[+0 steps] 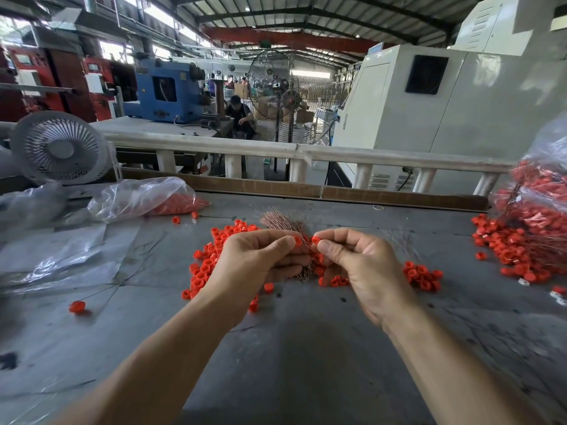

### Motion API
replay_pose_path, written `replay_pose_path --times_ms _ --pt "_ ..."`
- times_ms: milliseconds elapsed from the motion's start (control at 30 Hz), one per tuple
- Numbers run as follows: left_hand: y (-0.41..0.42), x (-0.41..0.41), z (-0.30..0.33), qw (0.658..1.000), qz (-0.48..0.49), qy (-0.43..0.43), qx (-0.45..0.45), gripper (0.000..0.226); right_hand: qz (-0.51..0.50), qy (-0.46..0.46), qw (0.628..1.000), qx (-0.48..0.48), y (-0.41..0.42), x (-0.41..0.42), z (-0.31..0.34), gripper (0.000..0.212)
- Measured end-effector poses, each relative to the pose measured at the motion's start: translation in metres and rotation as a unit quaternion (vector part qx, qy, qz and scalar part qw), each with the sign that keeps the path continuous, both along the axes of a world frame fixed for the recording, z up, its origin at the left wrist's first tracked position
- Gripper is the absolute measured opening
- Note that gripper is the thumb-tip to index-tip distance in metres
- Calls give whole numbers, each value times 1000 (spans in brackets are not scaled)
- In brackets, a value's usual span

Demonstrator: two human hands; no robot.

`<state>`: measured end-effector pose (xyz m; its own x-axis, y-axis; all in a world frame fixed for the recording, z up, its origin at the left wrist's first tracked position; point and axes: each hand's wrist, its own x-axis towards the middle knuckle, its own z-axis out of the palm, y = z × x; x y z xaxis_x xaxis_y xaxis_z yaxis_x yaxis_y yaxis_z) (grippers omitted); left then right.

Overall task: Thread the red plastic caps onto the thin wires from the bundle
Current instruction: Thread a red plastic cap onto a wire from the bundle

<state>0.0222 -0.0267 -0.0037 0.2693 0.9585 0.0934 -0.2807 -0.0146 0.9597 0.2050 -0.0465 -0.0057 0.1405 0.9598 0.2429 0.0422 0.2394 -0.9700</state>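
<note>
Grey tabletop (306, 348) strewn with loose red caps (211, 256). Left hand (254, 259) grips the wire bundle (280, 222) and pinches one cap; right hand (362, 262) pinches another cap (316, 240). Wire tip probably between them, too fine to see. Best: steady the cap, feed one strand straight.

Wire bundle (282, 223) base hidden behind hands; threading point blurred.

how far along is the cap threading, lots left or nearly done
Done: the bag and pile at far right hold caps that seem already wired. In hand: the left hand holds the wire bundle and a cap; the right hand pinches another red cap at the wires. Left: many loose caps on the table, plus a bag of caps. Lots remains.
</note>
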Motion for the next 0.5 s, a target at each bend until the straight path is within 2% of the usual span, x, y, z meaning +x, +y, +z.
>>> replay_pose_path --times_ms 267,500 --pt "-4 2 1 1000 -4 14 23 15 -37 -62 995 65 -6 -6 2 8" --pt "-8 5 4 998 13 21 52 16 -73 -124 982 119 -8 -10 2 19"
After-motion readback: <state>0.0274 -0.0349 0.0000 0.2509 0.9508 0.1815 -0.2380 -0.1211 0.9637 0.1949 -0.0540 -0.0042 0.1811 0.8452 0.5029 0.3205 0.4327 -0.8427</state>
